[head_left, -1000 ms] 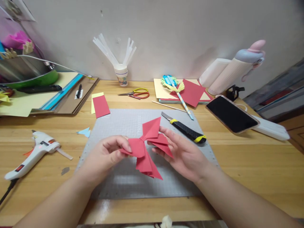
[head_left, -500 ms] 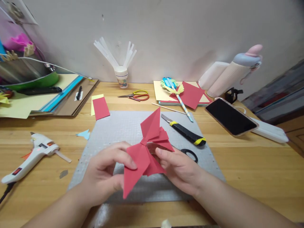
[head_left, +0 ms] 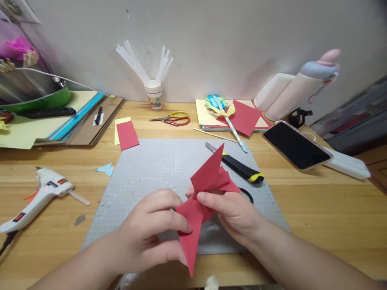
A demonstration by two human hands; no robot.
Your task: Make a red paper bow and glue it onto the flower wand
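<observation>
A folded red paper bow [head_left: 208,179] is held upright over the grey cutting mat [head_left: 157,169], pinched at its middle. My left hand [head_left: 151,231] grips the lower wing, thumb and fingers closed on it. My right hand [head_left: 234,213] pinches the centre and the upper folds from the right. One wing points up and right, the other down toward me.
A black and yellow utility knife [head_left: 238,167] lies just behind the bow. A white glue gun [head_left: 36,197] rests at the left, scissors [head_left: 173,119] and a cup of glue sticks [head_left: 153,96] at the back, a phone [head_left: 296,146] at the right, and paper stacks [head_left: 60,121] at far left.
Both hands turned the bow from lying sideways to standing on end and drew it closer to me. A black ring on the mat came into sight behind my right hand.
</observation>
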